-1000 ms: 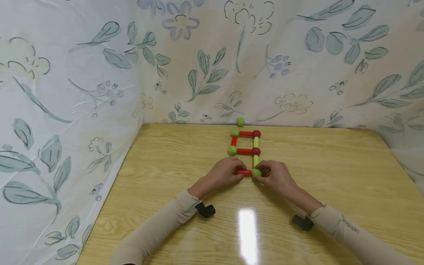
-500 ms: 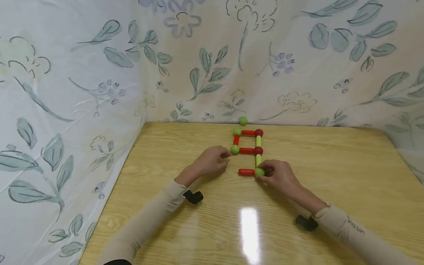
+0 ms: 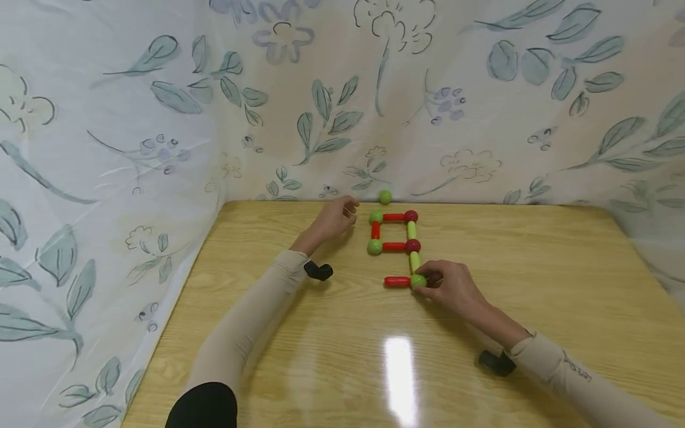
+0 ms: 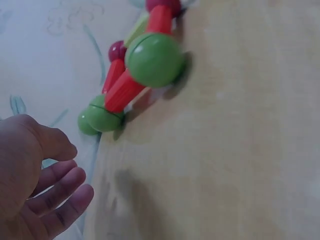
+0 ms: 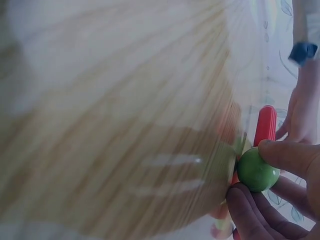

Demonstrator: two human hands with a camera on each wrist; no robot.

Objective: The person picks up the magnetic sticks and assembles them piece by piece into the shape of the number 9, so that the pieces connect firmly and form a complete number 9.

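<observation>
A frame of balls and rods lies on the table: red rods [image 3: 394, 246], yellow-green rods [image 3: 411, 230], dark red balls [image 3: 411, 216] and green balls [image 3: 376, 217] form a square with a tail toward the person. Thumb and fingers of my right hand [image 3: 452, 286] pinch the near green ball [image 5: 258, 170], from which a red rod [image 3: 397, 282] sticks out leftward. Beyond the square's far left corner, a loose green ball [image 3: 385, 197] sits at the table's back edge. My left hand [image 3: 333, 219] hovers left of that ball, fingers loosely bent and holding nothing.
The wooden table [image 3: 299, 356] ends at a flower-patterned cloth [image 3: 299, 107] behind and on the left. Both wrists carry a black device, the left one [image 3: 318, 271] and the right one [image 3: 497, 362].
My left hand has let go of the near red rod and moved away leftward, then forward toward the loose green ball. My right hand keeps its pinch on the near green ball.
</observation>
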